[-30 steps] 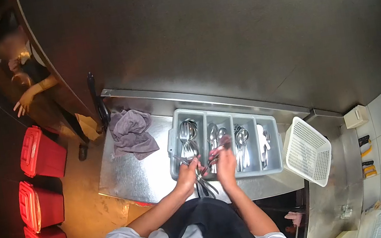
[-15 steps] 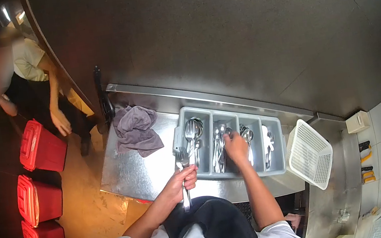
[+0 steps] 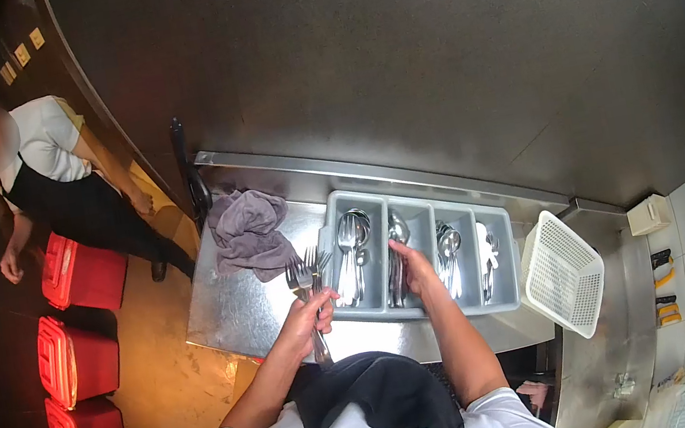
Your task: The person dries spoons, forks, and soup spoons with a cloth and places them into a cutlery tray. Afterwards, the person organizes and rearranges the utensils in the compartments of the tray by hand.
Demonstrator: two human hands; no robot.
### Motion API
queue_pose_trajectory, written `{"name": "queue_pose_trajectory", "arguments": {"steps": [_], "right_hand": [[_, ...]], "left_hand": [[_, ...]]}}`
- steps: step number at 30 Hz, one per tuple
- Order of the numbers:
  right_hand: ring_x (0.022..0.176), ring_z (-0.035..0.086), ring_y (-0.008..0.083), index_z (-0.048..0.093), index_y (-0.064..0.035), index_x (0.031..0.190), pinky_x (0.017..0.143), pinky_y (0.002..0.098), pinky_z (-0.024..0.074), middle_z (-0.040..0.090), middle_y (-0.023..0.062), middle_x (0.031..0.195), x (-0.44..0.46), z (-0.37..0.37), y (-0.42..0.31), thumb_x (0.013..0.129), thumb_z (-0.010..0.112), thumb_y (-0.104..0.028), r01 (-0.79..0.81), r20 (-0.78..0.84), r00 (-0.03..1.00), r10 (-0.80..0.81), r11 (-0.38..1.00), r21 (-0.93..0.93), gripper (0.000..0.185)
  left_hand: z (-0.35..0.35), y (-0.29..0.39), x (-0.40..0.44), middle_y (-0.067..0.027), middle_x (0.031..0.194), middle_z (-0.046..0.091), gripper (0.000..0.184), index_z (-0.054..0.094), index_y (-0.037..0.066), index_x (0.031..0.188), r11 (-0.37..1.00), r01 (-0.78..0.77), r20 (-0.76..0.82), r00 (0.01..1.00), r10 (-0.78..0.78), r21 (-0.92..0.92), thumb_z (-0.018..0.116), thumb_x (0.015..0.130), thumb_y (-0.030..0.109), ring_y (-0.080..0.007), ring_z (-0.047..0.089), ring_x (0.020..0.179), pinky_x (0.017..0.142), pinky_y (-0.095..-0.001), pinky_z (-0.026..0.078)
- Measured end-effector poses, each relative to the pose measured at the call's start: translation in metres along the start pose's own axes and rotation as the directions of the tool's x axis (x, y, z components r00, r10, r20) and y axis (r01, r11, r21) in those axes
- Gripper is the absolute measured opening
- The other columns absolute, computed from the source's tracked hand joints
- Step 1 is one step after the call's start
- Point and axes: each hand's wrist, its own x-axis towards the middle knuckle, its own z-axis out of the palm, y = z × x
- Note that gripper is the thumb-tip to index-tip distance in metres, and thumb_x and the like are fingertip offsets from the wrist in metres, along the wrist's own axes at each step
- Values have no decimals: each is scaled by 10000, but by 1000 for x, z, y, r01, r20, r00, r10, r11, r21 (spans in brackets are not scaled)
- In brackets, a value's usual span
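Note:
My left hand (image 3: 307, 320) is closed round several forks (image 3: 307, 275), tines up, just left of a grey cutlery tray (image 3: 507, 300). My right hand (image 3: 416, 272) reaches into the tray's second compartment from the left, beside a bunch of spoons (image 3: 397, 228); its thumb lies along their handles and the other fingers are partly hidden. In the leftmost compartment lie large spoons and a fork (image 3: 347, 233). Smaller spoons (image 3: 448, 244) fill the third compartment, and the rightmost holds white and metal pieces (image 3: 487, 254).
A crumpled purple cloth (image 3: 251, 234) lies on the steel table (image 3: 225, 318) at left. A white perforated basket (image 3: 563, 273) stands right of the tray. Three red lidded bins (image 3: 87, 272) line the floor at left, where a person in a black apron (image 3: 71, 199) stands beside them.
The forks in my left hand now fan out, and that hand has shifted slightly left. My right hand has moved left and down within the tray. The other person has stepped closer to the bins.

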Motion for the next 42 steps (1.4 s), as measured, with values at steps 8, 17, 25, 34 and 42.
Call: {"name": "queue_pose_trajectory", "arguments": {"steps": [8,17,25,34,42], "right_hand": [[609,603,170,627,-40,826,580,315,536,626,54,721,-5,0,-1,774,672,-68,-88,174,982,66,989,122,74],[603,589,164,628,-85,860,589,297,517,590,21,708,-8,4,0,771,730,-119,-111,184,980,70,968,224,140],[529,498,126,566,-88,817,513,285,455,509,7,628,-18,-1,-5,736,668,-65,-256,383,919,98,886,386,133],[490,416,85,512,-104,792,495,254,383,434,-34,603,-47,-2,-17,859,625,-38,-156,482,873,-74,894,420,148],[483,454,93,542,-91,867,488,257,379,465,-16,609,-88,-3,-33,859,685,-79,-29,467,871,-151,934,357,144]], "left_hand": [[16,10,62,-142,733,652,226,661,-15,939,479,-58,-129,928,348,876,633,926,210,-291,638,595,571,-408,509],[62,-13,128,-282,919,693,134,677,-45,908,-94,138,-61,823,565,986,582,829,7,-436,696,877,776,-509,560],[68,-30,138,-256,874,701,96,667,-40,862,-129,251,-119,773,623,959,591,820,1,-416,706,860,775,-505,566],[50,-13,111,-16,672,598,164,606,64,816,902,-99,-374,886,272,421,762,775,36,-116,529,517,456,-265,400],[43,-23,68,-66,897,644,134,580,70,971,965,-66,-120,992,36,-254,619,893,-31,-31,421,484,386,-189,320]]}}
